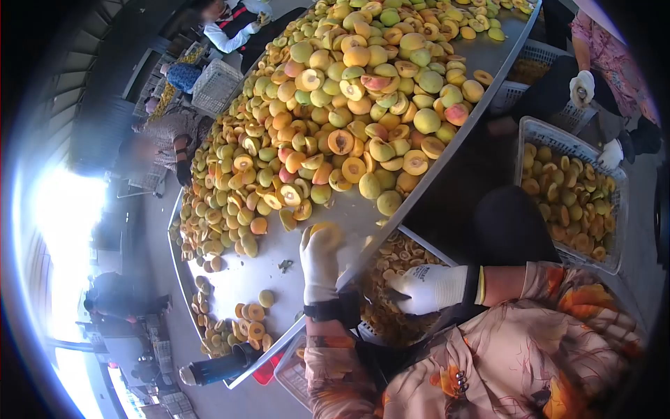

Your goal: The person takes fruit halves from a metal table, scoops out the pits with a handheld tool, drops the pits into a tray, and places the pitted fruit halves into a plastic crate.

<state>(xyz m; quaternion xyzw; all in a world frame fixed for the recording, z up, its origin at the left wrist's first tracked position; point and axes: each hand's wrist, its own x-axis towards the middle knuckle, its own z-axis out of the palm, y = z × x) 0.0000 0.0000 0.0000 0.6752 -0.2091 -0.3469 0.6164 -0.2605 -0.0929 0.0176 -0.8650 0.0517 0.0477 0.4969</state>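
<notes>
Floral shirt [481, 363] closest, its sleeves leading out to both my gloved hands. Black band [323, 311] round my left wrist.

Left fingers [331, 248]: closed on a yellow fruit piece [324, 230], blurred, just over the near edge of the desk [234, 283]. Cannot tell whether it is a half or whole.

Right fingers [408, 285]: curled, low over a crate [427, 246] of brown and yellow scraps, beyond the desk's edge from my left. Cannot tell whether they grip anything; a dark patch shows at the tips, too unclear to name.

Pile [335, 119] of fruit, whole and cut, starts just beyond my left fingers and runs far up the desk. Colours yellow, green, orange, some with a red blush. Several cut faces turned up, hollow or dark at the centre.

Leaf scrap [285, 265] on bare metal, just left of my left fingers. Farther left, a loose cluster [251, 322] of halves near the desk's end. Below that cluster, a dark cylinder [218, 366] by the corner.

Well to the right of my right fingers, a bin [619, 244] filled with cut fruit; a co-worker's glove [611, 154] at its rim. Across the desk from my left fingers, another person's black glove [183, 173] beside the pile.
</notes>
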